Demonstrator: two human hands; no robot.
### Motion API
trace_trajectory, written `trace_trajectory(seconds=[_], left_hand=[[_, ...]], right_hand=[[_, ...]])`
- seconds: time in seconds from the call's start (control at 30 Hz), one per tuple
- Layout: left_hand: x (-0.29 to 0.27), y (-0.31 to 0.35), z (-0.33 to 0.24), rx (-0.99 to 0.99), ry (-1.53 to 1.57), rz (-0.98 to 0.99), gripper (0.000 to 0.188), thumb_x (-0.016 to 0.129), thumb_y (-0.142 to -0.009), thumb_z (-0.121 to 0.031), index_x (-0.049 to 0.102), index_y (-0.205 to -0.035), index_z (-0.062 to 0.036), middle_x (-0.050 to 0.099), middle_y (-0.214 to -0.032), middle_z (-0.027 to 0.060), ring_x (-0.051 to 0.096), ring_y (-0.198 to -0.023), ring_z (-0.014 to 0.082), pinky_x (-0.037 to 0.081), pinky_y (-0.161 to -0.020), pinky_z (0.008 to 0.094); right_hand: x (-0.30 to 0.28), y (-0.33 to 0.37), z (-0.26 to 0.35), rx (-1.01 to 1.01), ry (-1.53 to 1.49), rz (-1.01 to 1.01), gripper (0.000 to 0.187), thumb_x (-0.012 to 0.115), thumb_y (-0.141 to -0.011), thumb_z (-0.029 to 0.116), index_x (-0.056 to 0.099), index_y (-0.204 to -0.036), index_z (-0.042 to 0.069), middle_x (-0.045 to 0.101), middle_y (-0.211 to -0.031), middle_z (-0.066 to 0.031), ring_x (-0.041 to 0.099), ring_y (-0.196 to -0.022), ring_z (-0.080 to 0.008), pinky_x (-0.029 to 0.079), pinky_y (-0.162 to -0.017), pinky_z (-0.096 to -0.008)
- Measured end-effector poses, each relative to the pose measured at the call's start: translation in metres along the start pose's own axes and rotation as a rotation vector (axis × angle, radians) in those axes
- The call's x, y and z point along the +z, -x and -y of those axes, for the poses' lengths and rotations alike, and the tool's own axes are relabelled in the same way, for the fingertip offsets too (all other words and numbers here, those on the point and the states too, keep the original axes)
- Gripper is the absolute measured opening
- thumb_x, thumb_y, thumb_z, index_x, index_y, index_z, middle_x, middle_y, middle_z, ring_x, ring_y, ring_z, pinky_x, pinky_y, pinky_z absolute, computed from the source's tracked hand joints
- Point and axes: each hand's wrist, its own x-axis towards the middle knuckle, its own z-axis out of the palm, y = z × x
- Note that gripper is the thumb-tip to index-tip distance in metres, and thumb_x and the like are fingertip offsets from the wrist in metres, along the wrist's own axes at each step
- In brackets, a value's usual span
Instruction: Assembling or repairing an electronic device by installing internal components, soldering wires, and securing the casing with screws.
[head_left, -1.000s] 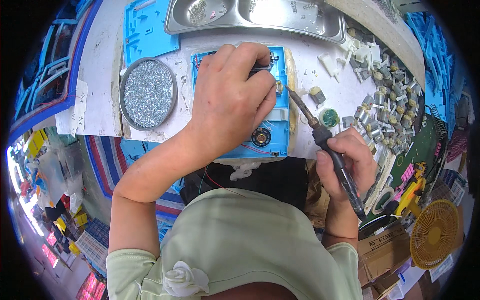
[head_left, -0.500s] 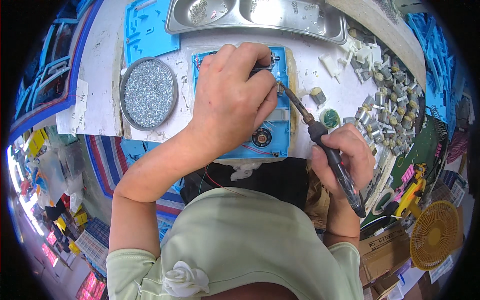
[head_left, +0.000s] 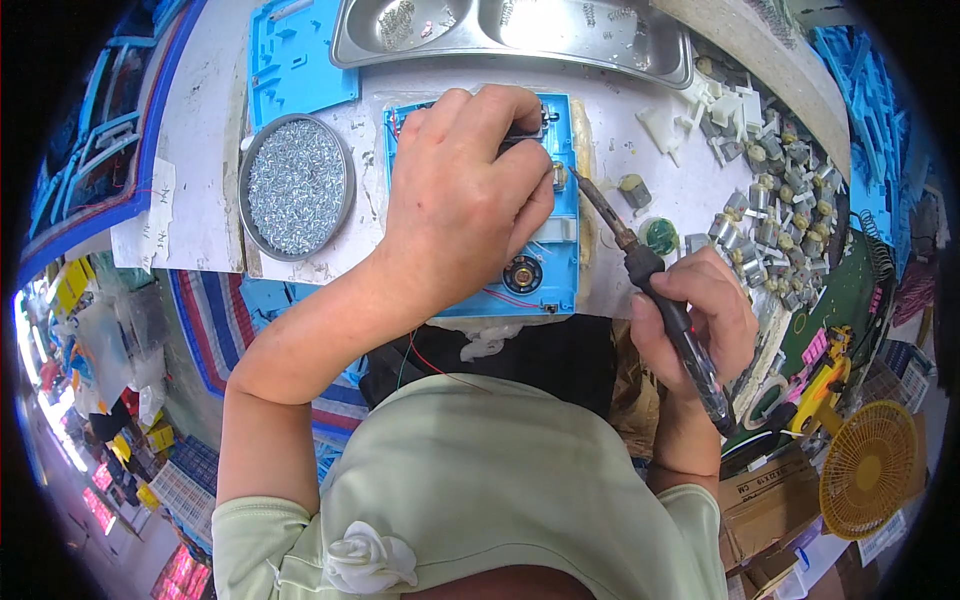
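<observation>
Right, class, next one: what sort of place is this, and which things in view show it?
Probably an assembly workshop: the right hand holds what looks like a soldering iron, a round dish is full of small metal screws, and motor-like parts lie heaped to the right.

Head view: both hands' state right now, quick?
Left hand: curled over the blue casing; whether it grips anything cannot be told.
Right hand: closed, holding the soldering iron.
</observation>
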Motion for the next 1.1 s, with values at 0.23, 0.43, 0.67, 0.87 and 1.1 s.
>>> trace_trajectory(seconds=[0.23, 0.43, 0.67, 0.87, 1.1], left_hand=[[0.0, 0.0, -0.001, 0.005, -0.015, -0.003, 0.018, 0.079, -0.068, -0.005, 0.07, -0.084, -0.0063, 0.061, -0.105, 0.009, 0.06, -0.091, 0.0291, 0.047, -0.078, 0.0399], [0.001, 0.001, 0.0, -0.006, -0.006, -0.013, 0.018, 0.08, -0.069, -0.005, 0.07, -0.083, -0.0057, 0.061, -0.104, 0.009, 0.06, -0.093, 0.0291, 0.047, -0.079, 0.0398], [0.0, 0.001, 0.001, 0.016, -0.023, 0.007, 0.019, 0.08, -0.07, -0.005, 0.07, -0.086, -0.0061, 0.061, -0.105, 0.0093, 0.06, -0.093, 0.029, 0.047, -0.08, 0.0402], [-0.003, 0.0, -0.001, 0.015, -0.03, 0.017, 0.02, 0.08, -0.071, -0.006, 0.07, -0.088, -0.0067, 0.061, -0.106, 0.0093, 0.06, -0.092, 0.0294, 0.046, -0.08, 0.0402], [-0.047, 0.002, 0.003, -0.026, -0.177, 0.077, 0.024, 0.082, -0.075, -0.01, 0.069, -0.095, -0.0059, 0.062, -0.105, 0.0105, 0.061, -0.09, 0.0305, 0.049, -0.08, 0.0424]], right_hand=[[-0.001, 0.001, -0.001, 0.01, -0.009, -0.011, 0.03, 0.08, -0.073, -0.001, 0.066, -0.098, 0.003, 0.062, -0.067, -0.0081, 0.057, -0.057, -0.0223, 0.044, -0.053, -0.0308], [-0.001, 0.002, -0.001, 0.019, -0.015, -0.015, 0.03, 0.08, -0.072, -0.002, 0.066, -0.099, 0.002, 0.063, -0.068, -0.0086, 0.058, -0.057, -0.0227, 0.045, -0.054, -0.0305], [-0.001, 0.003, -0.002, 0.016, -0.01, -0.02, 0.031, 0.08, -0.072, -0.002, 0.066, -0.1, 0.002, 0.064, -0.07, -0.0092, 0.059, -0.058, -0.0223, 0.045, -0.054, -0.0302], [-0.005, 0.003, -0.002, 0.006, -0.003, -0.021, 0.033, 0.08, -0.072, -0.002, 0.065, -0.101, 0.002, 0.065, -0.071, -0.0094, 0.058, -0.058, -0.0217, 0.045, -0.054, -0.0299], [-0.012, 0.007, -0.003, 0.038, 0.001, -0.048, 0.032, 0.081, -0.076, -0.001, 0.064, -0.102, 0.0, 0.064, -0.073, -0.0113, 0.059, -0.059, -0.0222, 0.046, -0.056, -0.031]])
